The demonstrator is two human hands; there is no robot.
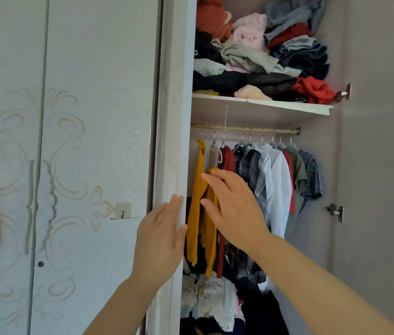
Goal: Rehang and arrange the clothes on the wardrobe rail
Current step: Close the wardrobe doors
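A wooden rail [263, 130] runs across the open wardrobe under a shelf. Several garments hang from it on hangers: a mustard yellow top [197, 209] at the far left, then a red one [228, 160], a plaid shirt [255, 170], a white shirt [281, 187] and a patterned grey shirt [312, 175] at the right end. My right hand [233, 209] is spread with straight fingers against the yellow top. My left hand [161, 240] rests flat on the edge of the wardrobe frame [174, 141], holding nothing.
The shelf [263, 105] above the rail carries a jumbled heap of clothes [263, 56]. More clothes [213, 303] are piled at the bottom of the wardrobe. Closed decorated doors [70, 165] stand to the left, with a small hook [123, 211] stuck on one.
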